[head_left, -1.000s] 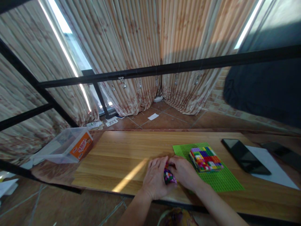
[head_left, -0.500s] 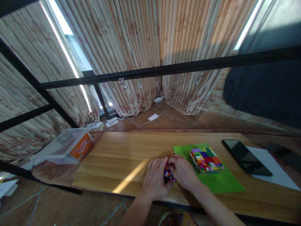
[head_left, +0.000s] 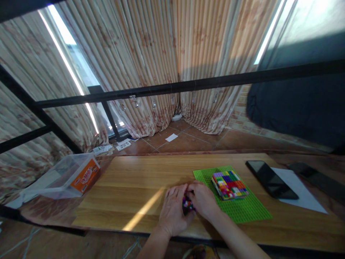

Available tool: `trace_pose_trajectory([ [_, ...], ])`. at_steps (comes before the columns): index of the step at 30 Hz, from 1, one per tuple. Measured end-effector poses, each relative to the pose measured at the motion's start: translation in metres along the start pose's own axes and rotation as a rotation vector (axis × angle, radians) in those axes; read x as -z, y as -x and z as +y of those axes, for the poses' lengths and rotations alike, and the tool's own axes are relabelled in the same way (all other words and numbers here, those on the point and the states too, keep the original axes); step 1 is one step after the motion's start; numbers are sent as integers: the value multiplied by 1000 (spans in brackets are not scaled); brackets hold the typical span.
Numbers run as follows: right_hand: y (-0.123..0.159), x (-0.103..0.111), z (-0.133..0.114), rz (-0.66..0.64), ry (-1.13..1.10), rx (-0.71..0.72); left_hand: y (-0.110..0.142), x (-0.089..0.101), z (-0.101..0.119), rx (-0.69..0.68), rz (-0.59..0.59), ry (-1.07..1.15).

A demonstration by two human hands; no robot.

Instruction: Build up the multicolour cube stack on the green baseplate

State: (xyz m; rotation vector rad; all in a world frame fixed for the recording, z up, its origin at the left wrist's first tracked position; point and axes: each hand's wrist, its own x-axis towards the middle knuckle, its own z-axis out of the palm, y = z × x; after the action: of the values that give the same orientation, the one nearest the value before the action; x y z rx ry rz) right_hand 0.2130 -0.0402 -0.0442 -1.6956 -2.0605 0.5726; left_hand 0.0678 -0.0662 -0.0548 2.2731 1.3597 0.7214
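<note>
One left hand (head_left: 174,212), one right hand (head_left: 202,200), grip closed round coloured bricks (head_left: 188,204), mostly hidden

At lower centre, small bricks (head_left: 187,204) are showing purple and white. At lower right, a brick block (head_left: 230,184) is mixing red, yellow, green and blue; its baseplate (head_left: 242,212) is showing lime green.

My left grip (head_left: 174,209) and right grip (head_left: 202,201) hide most of the bricks (head_left: 188,204) between them, leaving their full shape unclear. Print on the orange label (head_left: 85,177) is too blurred to read. A phone (head_left: 271,180) covers part of the paper (head_left: 292,181). The top edge crops the curtains (head_left: 134,54); the right edge cuts off the tabletop (head_left: 129,180).
</note>
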Motion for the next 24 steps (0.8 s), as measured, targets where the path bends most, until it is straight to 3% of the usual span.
trace_pose_trajectory([
  [24, -1, 6, 11, -99, 15, 142, -3, 0, -3, -8, 19, -67],
])
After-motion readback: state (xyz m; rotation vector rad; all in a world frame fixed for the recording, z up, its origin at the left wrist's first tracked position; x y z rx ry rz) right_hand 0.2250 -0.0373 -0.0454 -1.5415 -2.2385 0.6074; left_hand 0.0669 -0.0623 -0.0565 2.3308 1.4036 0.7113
